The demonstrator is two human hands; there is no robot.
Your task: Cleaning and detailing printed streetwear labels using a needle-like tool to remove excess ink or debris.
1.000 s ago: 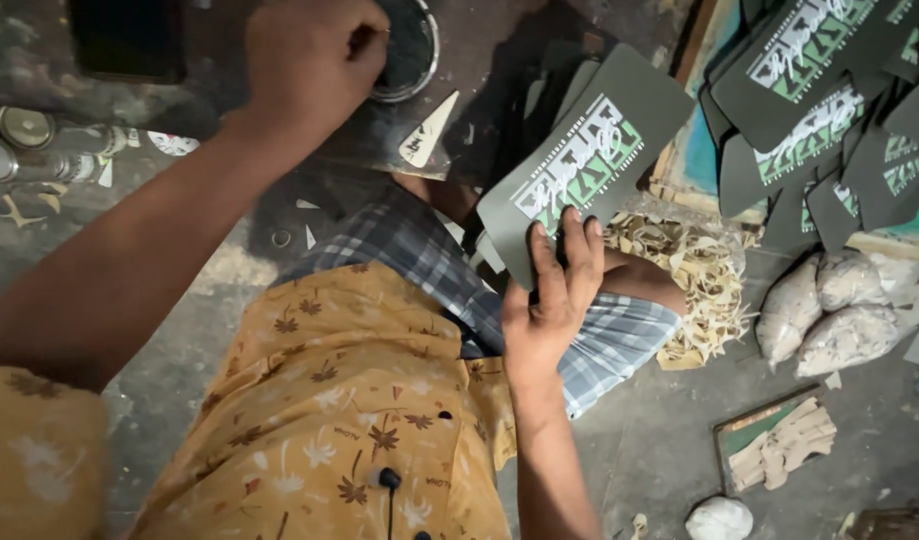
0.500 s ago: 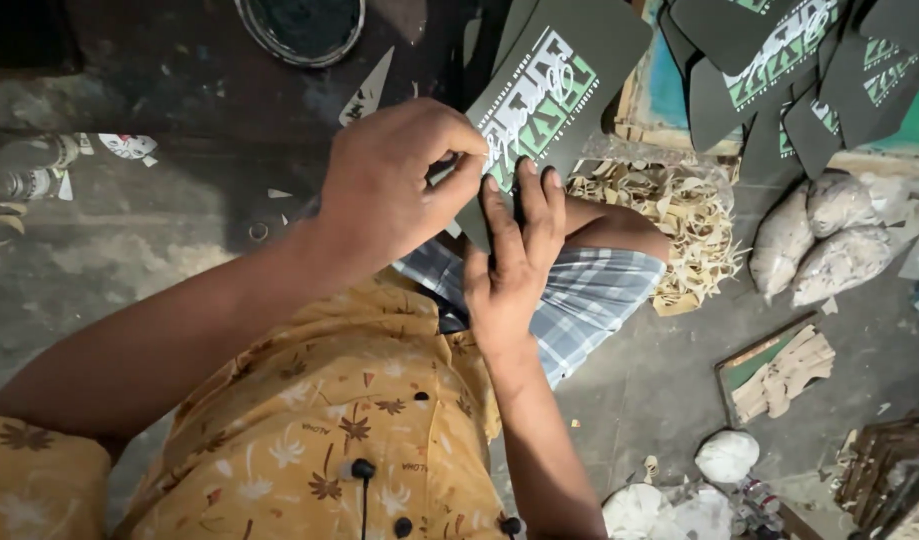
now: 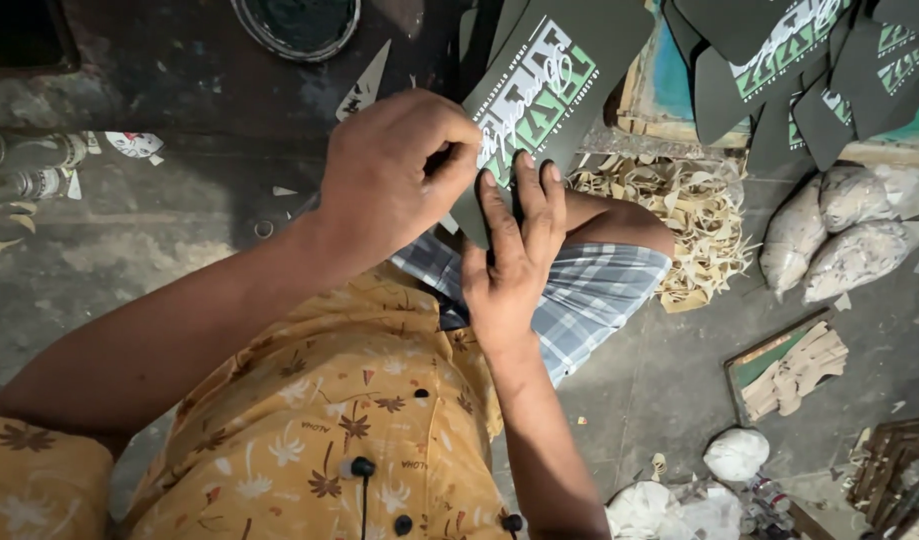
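Both hands meet on a dark printed card [image 3: 549, 85] held above the person's lap. The left hand [image 3: 394, 170] is closed, fingers pinching the card's lower left edge, while the right hand [image 3: 514, 260] lies flat and open against its lower end, fingers spread upward. More printed cards [image 3: 789, 70] fan out at the upper right (same dark colour, green and white print), above a heap of pale offcuts [image 3: 679, 220] on the floor.
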